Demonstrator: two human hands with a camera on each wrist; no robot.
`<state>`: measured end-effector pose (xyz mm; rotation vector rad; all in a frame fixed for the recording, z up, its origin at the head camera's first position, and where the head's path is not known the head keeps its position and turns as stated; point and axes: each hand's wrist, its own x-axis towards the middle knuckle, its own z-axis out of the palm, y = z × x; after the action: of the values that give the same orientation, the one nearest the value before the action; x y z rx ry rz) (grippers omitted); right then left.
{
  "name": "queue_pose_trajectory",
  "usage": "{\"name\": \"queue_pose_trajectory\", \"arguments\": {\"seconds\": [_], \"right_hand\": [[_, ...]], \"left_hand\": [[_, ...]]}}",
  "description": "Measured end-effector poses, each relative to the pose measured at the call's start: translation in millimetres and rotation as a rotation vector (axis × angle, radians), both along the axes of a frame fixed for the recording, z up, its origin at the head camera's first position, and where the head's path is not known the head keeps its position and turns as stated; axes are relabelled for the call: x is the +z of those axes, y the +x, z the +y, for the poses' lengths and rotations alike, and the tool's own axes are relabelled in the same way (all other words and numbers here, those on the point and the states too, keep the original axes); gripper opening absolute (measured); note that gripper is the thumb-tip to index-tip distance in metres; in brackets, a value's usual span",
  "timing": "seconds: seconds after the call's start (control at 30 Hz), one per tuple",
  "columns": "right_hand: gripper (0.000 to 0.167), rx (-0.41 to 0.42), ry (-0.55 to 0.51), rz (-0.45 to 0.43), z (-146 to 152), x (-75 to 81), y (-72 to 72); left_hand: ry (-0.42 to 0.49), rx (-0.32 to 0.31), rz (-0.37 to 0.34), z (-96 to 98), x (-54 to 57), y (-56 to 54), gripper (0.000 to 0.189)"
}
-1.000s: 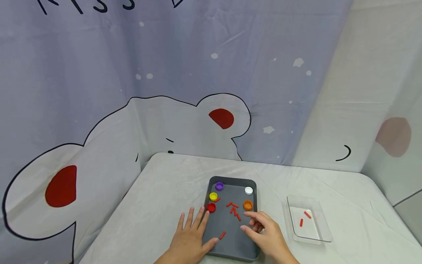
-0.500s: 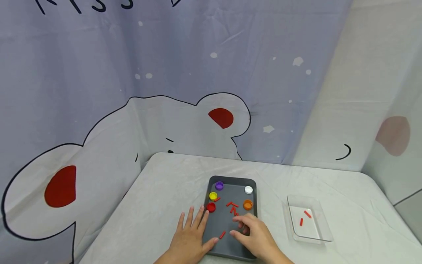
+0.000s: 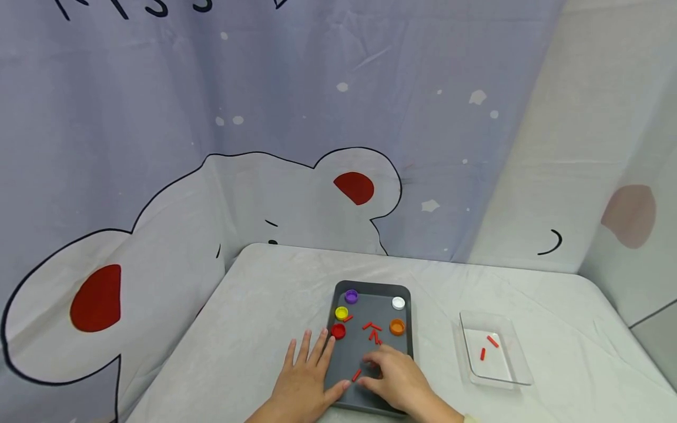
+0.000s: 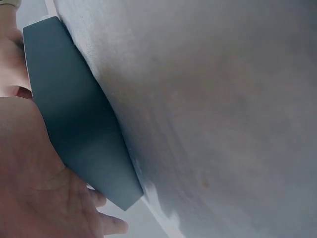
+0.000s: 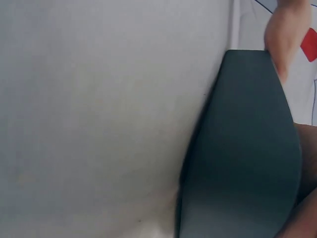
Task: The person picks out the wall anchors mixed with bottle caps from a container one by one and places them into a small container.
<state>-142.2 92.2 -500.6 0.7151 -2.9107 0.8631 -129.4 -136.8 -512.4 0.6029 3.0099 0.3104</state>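
Note:
In the head view a dark grey tray (image 3: 344, 358) lies on the white-covered table. My left hand (image 3: 305, 380) rests at its left edge, fingers straight and spread. Over the tray's near part is my right hand (image 3: 399, 379), thumb and index finger bent with a gap between them. A short red stick (image 3: 357, 375) lies close by the thumb tip. Farther up the tray are several more red sticks (image 3: 372, 335), partly covered by the right hand. In the left wrist view the tray's side wall (image 4: 79, 109) stands beside the left palm (image 4: 34, 168).
Around the tray's far part stand small round cups: purple (image 3: 351, 296), yellow (image 3: 341, 313), red (image 3: 338, 331), white (image 3: 398, 303) and orange (image 3: 397, 327). A clear plastic box (image 3: 520, 358) to the right holds two red sticks (image 3: 492, 341). A printed curtain (image 3: 296, 200) hangs behind.
My right hand has moved left and a little nearer across the tray, towards the single red stick near the front. The left hand has stayed at the tray's edge.

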Motion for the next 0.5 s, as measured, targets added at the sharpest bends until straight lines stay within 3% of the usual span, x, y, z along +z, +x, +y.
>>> {"name": "queue_pose_trajectory", "arguments": {"seconds": [0.5], "right_hand": [[0.043, -0.016, 0.111, 0.057, -12, -9.1, -5.4]], "left_hand": [[-0.011, -0.005, -0.018, 0.1, 2.7, 1.0, 0.088]]}}
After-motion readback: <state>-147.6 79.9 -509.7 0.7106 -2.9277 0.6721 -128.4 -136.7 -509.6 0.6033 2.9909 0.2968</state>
